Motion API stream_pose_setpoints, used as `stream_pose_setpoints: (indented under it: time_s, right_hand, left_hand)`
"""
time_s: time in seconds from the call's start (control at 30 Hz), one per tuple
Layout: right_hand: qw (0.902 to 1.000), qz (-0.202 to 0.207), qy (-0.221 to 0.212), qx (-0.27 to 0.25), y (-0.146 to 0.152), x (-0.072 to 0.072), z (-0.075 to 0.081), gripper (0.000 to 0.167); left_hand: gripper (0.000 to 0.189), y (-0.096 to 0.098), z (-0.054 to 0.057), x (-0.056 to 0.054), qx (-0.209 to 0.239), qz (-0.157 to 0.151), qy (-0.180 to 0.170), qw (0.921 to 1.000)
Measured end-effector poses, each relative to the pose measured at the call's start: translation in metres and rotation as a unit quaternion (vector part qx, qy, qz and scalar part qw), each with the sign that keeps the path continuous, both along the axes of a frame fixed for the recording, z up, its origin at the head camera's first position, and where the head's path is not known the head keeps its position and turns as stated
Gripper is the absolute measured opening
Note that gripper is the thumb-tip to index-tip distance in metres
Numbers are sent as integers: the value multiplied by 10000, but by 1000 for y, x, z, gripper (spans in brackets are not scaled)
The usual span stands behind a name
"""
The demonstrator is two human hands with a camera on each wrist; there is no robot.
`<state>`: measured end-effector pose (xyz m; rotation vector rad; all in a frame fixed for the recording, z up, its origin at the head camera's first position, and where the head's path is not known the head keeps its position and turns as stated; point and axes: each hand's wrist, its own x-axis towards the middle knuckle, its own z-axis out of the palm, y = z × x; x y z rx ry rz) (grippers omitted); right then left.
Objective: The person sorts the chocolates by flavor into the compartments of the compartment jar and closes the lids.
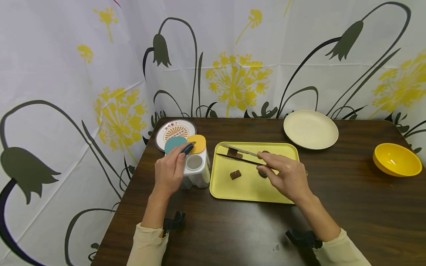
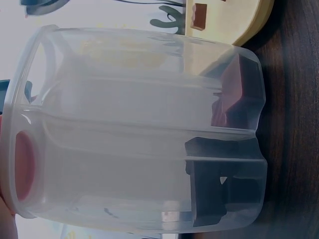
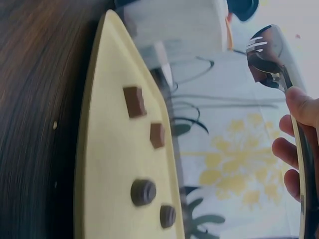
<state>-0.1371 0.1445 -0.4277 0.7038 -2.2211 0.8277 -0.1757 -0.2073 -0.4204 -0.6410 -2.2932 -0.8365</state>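
Note:
My left hand (image 1: pixel 169 170) pinches a dark blue lid (image 1: pixel 188 148) tilted on its edge above a clear compartment canister (image 1: pixel 199 175). The canister's front opening is uncovered; a teal lid (image 1: pixel 175 143) and a yellow lid (image 1: pixel 197 143) cover two others. Dark red pieces (image 2: pixel 234 92) and dark pieces (image 2: pixel 207 184) lie at its bottom. My right hand (image 1: pixel 287 177) holds metal tongs (image 1: pixel 244 152) over a yellow tray (image 1: pixel 221 186), with a chocolate piece (image 3: pixel 260 74) at their tips. Rectangular chocolates (image 1: pixel 235 174) and round chocolates (image 3: pixel 143 192) lie on the tray.
A patterned plate (image 1: pixel 161 136) stands behind the canister on the dark wooden table (image 1: pixel 243 229). A cream plate (image 1: pixel 310 129) is at the back right, and a yellow bowl (image 1: pixel 397 160) sits by the right edge. A flowered curtain (image 1: pixel 213 37) hangs behind the table.

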Motion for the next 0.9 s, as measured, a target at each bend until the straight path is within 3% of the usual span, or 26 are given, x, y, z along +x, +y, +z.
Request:
stream_pose_setpoints:
  time_s: [0.4, 0.9]
  right_hand:
    - [9973, 720, 121, 21, -46, -8, 13, 43]
    - [9932, 1131, -81, -280, -76, -19, 4, 40]
  left_hand:
    - [37, -2, -1, -1, -26, -6, 88, 10000]
    - [39, -2, 1, 1, -141, 78, 120, 9998]
